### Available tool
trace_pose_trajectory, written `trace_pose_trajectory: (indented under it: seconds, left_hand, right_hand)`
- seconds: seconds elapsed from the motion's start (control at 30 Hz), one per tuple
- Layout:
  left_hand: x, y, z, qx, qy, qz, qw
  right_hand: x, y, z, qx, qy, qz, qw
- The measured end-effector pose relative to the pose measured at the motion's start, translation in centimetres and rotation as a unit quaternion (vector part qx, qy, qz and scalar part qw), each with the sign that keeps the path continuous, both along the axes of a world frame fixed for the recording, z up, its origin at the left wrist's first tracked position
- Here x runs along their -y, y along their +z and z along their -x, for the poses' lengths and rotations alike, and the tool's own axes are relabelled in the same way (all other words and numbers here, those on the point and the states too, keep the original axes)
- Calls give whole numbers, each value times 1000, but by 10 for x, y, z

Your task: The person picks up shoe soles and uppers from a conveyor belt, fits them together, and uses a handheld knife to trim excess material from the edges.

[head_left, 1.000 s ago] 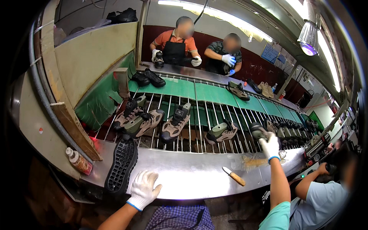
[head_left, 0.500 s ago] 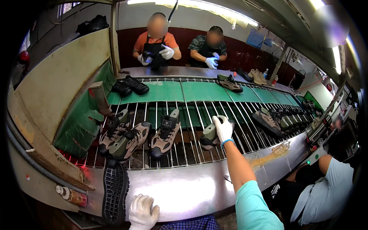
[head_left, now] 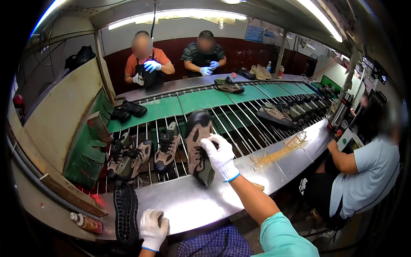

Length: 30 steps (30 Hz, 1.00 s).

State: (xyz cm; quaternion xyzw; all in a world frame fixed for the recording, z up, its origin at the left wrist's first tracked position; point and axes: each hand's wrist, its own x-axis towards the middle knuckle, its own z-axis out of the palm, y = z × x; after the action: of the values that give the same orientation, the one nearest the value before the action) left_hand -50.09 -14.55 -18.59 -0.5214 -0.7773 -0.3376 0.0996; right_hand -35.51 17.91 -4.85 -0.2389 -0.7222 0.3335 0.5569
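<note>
My right hand (head_left: 220, 157), in a white glove, is closed on a brown and black shoe (head_left: 198, 133). The shoe hangs above the front of the rod rack, toe up, with its olive-green end pointing down. My left hand (head_left: 154, 228), gloved too, lies at the metal ledge's front edge with fingers loosely bent, thumb apart and nothing held. Just left of it, without visible contact, is a black shoe sole (head_left: 125, 212), tread pattern up. On the rods left of the held shoe sit a single shoe (head_left: 167, 147) and a pair of similar shoes (head_left: 139, 158).
Metal rods (head_left: 246, 139) run behind the steel ledge (head_left: 188, 199). More shoes (head_left: 295, 110) line the right side. Black shoes (head_left: 135, 108) and a brown shoe (head_left: 229, 85) rest on the green strip. Two co-workers stand opposite; another person (head_left: 364, 171) sits at right. A bottle (head_left: 87, 222) lies at left.
My right hand has lifted the shoe off the rods and brought it left and nearer, turned toe up. My left hand stays by the sole. The view has shifted to the right.
</note>
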Motion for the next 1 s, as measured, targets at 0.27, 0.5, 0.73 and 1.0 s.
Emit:
trace_pose_trajectory:
  seconds: [0.27,0.5,0.73,1.0]
  left_hand:
    - [-17,8,-38,521,-129,-118,835]
    - [-42,30,-104,457,-170,117,865]
    - [-42,49,-117,410,-259,167,858]
    - [-105,114,19,-21,-167,173,971]
  right_hand:
    - [136,-21,-85,243,248,255,903]
    - [229,-92,-166,276,190,44,941]
    - [194,-130,-226,-67,293,383,874]
    - [221,-302,-223,-69,247,605,754]
